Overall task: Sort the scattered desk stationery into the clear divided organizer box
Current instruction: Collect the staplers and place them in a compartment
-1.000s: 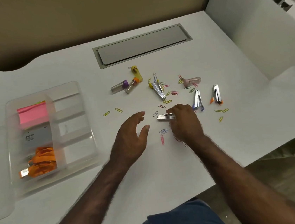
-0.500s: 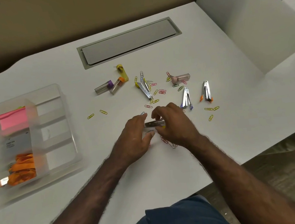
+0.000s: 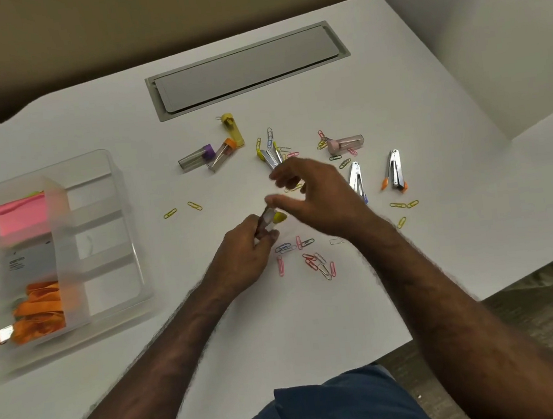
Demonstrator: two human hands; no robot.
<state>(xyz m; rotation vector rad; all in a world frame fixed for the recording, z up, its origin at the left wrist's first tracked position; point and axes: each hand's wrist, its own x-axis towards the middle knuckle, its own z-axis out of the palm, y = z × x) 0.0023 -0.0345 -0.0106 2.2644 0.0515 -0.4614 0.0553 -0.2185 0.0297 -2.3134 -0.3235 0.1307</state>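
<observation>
desk first, then the clear box at our left w/ sticky notes and an orange strap in the left cells. our left hand grips a small stapler w/ yellow end, mid-desk. right hand hangs over it, fingers spread, holding nothing. stapler prob light, stiff, slick metal; pinch the sides. paperclips lie just beside: thin, springy.

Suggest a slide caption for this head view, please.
Left hand grips a yellow-tipped staple remover; right hand hovers open.
</observation>
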